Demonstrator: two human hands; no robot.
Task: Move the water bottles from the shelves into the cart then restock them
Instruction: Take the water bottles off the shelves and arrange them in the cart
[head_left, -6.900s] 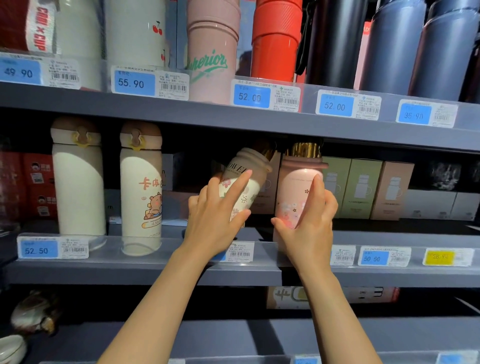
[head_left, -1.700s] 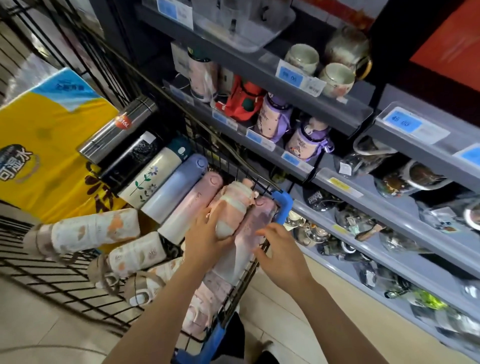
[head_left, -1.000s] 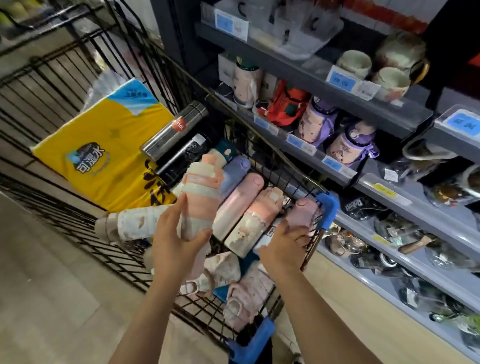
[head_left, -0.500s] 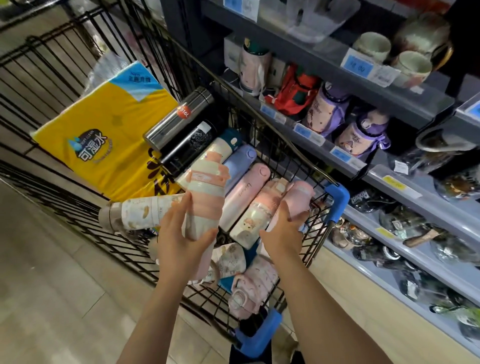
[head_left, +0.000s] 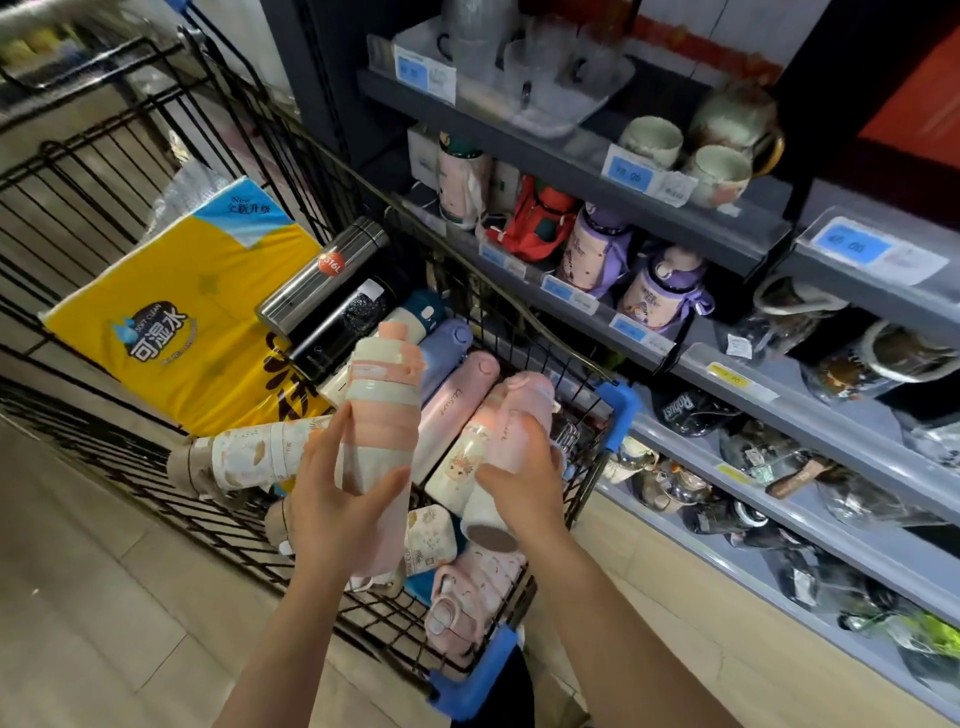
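My left hand grips a tall, ribbed pink-and-cream bottle upright above the black wire cart, my right hand, at its 3 o'clock, clasps a smooth pale pink bottle over glossy cylindrical flasks lying below.

A: Where can your hands pass?
B: Only from above: bottles pack the cart floor; its wire wall stands just beside the shelves.
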